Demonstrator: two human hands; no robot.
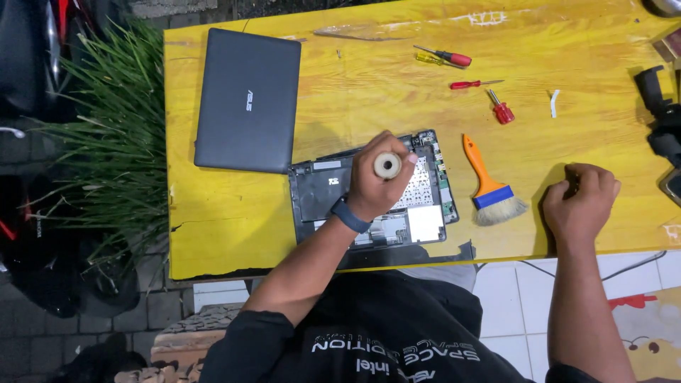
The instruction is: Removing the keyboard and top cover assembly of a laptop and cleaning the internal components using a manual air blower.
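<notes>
Left hand [379, 186] is wrapped in a fist around a round pale handle [387, 165], and all you really see of it is the butt end, a cream-coloured disc with a darker dot in the middle. So its long axis runs pretty much straight up at the camera, standing upright over the work; whatever is on the business end is hidden under the hand, can't tell what it is. There's a dark band on that wrist.

Right under the fist sits an opened laptop base [372, 195], dark plastic shell with the board and a pale metal plate exposed, lying flat near the front edge of the yellow tabletop [369, 85]. Its long side runs left to right, slightly tilted. The hand is directly above its upper middle part.

Right hand [580, 202] is loosely curled, knuckles up, resting on the tabletop well off to the side, holding nothing as far as I can see. Between the two hands lies an orange-handled brush [489, 184], bristles toward the person. A closed grey laptop [248, 99] sits just beyond the base, with small red-handled screwdrivers [501, 110] farther back.
</notes>
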